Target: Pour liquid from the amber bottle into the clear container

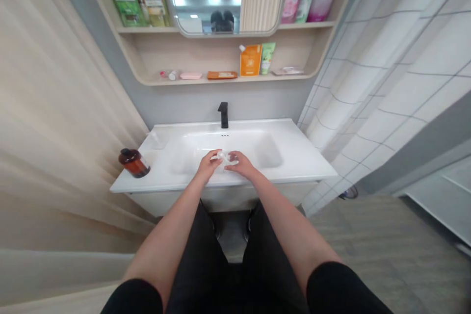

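My left hand (208, 165) and my right hand (242, 164) are close together over the front of the white sink basin (270, 149). Between them is a small clear and whitish item (224, 157), possibly plastic; its exact kind is too small and blurred to make out. Left fingertips pinch its left side. On its right side, the fingers of my right hand curve around it, thumb below. Behind the hands, a black faucet (224, 115) rises at the back of the basin, and no water stream shows.
A brown bottle (134, 163) with a dark cap stands on the counter's left end, near a clear container (157, 141). Above, a shelf (184, 82) bears an orange pouch (250, 60), a green tube (267, 59) and several small items. Curtains (55, 108) hang at left.
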The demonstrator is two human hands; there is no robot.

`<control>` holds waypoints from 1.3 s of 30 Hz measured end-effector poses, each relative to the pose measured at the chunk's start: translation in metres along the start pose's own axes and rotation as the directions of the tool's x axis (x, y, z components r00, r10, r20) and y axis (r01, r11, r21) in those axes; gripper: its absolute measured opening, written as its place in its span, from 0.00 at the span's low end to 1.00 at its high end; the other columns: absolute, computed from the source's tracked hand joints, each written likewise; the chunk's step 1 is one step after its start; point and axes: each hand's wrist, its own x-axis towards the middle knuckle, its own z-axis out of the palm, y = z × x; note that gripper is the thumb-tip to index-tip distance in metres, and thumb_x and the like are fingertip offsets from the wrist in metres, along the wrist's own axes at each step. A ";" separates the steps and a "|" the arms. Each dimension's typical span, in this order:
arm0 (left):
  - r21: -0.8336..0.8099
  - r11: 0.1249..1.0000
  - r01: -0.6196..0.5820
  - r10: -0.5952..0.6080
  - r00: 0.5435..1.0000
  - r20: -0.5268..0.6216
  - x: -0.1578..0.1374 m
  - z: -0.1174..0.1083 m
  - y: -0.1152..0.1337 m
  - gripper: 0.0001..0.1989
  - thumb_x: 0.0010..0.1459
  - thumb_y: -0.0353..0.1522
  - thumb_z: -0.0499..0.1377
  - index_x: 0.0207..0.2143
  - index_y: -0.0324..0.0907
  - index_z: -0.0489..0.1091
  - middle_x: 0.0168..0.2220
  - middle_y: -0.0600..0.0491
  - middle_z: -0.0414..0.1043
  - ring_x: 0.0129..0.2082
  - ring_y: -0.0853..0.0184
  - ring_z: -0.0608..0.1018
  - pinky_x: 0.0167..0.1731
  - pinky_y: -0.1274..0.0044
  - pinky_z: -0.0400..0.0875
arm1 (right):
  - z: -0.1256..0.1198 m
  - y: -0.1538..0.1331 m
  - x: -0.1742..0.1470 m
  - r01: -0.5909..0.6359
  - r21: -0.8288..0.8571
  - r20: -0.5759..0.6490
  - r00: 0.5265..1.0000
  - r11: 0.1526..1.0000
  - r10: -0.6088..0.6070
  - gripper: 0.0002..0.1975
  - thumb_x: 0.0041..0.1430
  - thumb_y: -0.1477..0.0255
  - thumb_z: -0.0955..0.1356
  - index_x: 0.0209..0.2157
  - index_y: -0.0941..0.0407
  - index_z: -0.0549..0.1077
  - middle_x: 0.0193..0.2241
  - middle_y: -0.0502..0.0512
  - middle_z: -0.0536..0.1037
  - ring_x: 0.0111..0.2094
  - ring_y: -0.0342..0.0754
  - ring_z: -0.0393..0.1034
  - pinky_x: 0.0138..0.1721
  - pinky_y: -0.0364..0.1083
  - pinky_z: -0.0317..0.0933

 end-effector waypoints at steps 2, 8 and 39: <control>-0.128 0.991 0.047 -0.040 0.998 0.055 0.000 0.000 -0.005 0.27 0.56 0.47 0.73 0.55 0.45 0.79 0.57 0.43 0.82 0.58 0.51 0.81 0.60 0.60 0.73 | -0.001 0.000 -0.001 0.009 0.020 0.048 0.999 1.000 -0.010 0.34 0.41 0.60 0.86 0.49 0.52 0.77 0.47 0.57 0.81 0.47 0.54 0.78 0.54 0.56 0.74; -0.221 0.966 0.139 -0.122 0.989 0.088 0.001 0.000 -0.013 0.29 0.51 0.45 0.77 0.53 0.45 0.77 0.50 0.45 0.84 0.50 0.54 0.84 0.56 0.61 0.74 | -0.004 -0.007 -0.008 0.032 0.067 0.108 0.993 0.997 -0.039 0.32 0.43 0.56 0.85 0.47 0.53 0.77 0.48 0.58 0.83 0.47 0.56 0.79 0.46 0.53 0.75; -0.241 0.967 0.086 -0.075 0.996 0.053 -0.002 -0.001 -0.013 0.53 0.43 0.36 0.81 0.70 0.51 0.65 0.44 0.56 0.76 0.43 0.66 0.80 0.50 0.72 0.72 | -0.003 -0.006 -0.009 0.059 0.117 0.166 0.983 0.991 -0.078 0.33 0.41 0.57 0.86 0.47 0.54 0.80 0.44 0.56 0.84 0.43 0.54 0.80 0.48 0.52 0.74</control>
